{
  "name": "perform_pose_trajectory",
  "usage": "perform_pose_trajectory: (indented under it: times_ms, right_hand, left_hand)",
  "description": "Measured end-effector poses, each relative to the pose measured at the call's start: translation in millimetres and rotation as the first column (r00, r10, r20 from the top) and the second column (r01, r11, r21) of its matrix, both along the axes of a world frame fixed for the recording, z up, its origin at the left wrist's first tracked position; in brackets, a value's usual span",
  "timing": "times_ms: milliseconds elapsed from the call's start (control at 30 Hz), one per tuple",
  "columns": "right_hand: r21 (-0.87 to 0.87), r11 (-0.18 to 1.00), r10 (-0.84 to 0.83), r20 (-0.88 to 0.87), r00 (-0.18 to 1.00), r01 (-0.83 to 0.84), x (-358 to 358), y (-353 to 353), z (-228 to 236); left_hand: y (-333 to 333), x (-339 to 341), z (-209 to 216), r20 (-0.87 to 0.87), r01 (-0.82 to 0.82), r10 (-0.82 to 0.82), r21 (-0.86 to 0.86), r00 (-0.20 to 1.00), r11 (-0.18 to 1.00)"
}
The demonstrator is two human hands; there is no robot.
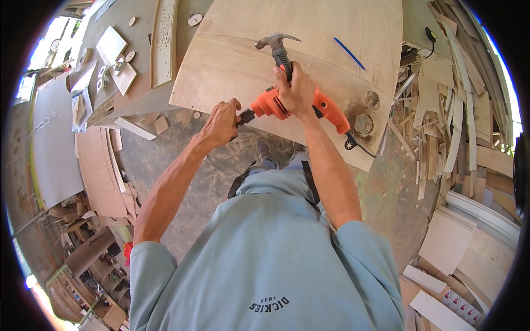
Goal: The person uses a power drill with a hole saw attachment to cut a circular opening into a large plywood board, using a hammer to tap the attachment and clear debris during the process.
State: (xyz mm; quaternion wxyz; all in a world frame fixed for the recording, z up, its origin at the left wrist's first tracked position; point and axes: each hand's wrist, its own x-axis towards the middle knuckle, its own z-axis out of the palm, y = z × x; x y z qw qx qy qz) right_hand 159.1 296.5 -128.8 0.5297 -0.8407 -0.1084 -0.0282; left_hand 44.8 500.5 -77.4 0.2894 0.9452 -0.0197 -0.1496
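Note:
An orange and black power drill (270, 103) is held level at the near edge of a plywood sheet (248, 66), its grip and cord toward the right. My right hand (297, 91) is closed over the middle of its body. My left hand (222, 122) has its fingers curled at the black chuck (247, 116); a dark bit of something shows below those fingers, too hidden to name. A claw hammer (279, 49) points away from me, its handle running in under my right hand. Whether that hand also grips the hammer is unclear.
A blue pencil or pen (349, 53) lies on the plywood, near round holes with dark marks around them (364, 124). Wood offcuts (436, 121) are heaped on the right. Boards (99, 165) lean at left. Another bench (141, 44) stands at far left.

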Motion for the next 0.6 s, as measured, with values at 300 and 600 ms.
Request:
perform_pose_trajectory:
  times_ms: [300,600]
  right_hand:
    - [-0.031,0.999,0.035,-0.003,0.999,-0.035,0.9,-3.5,2.1]
    - [-0.1,0.993,0.064,0.008,0.998,-0.063,-0.3,-2.9,12.0]
  left_hand:
    - [-3.4,0.3,-3.6,0.141,0.0,-0.009,0.061,0.99,0.998]
    - [-10.3,1.1,-1.6,0.229,0.095,-0.136,0.182,0.964,0.979]
